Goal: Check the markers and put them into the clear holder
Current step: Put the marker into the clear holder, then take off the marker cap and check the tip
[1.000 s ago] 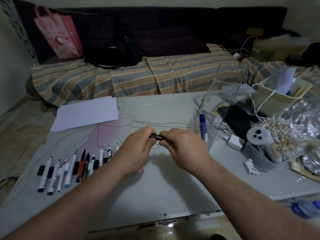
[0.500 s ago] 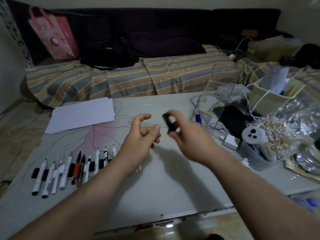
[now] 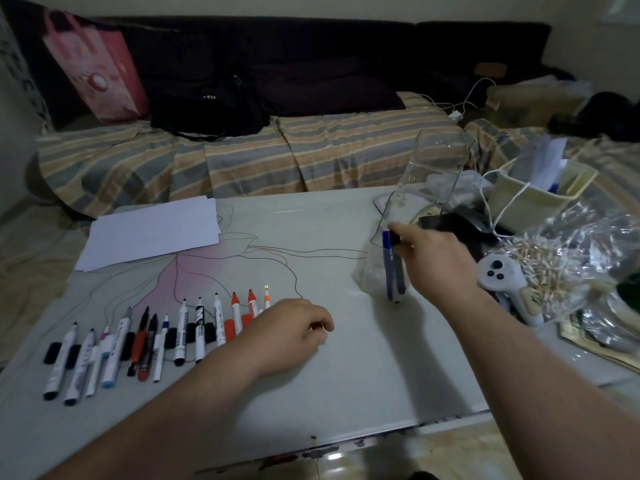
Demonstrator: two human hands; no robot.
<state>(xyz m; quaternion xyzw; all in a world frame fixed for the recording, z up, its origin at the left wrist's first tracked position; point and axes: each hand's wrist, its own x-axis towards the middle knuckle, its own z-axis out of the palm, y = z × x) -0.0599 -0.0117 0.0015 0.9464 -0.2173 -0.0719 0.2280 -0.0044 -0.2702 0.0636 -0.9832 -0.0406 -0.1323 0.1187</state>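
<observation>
A pale table with a pink flower line drawing carries the items. A stack of white paper lies at its far left. A row of uncapped markers with loose caps lies along the near left. The clear holder stands right of centre, with blue markers inside. At the right edge sit a cream basket, a white controller, a black item, and a clear bag of small sticks, crowded together.

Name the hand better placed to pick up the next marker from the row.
Left. The left hand rests beside the row of markers, by the orange ones. The right hand is across the table at the clear holder.
</observation>
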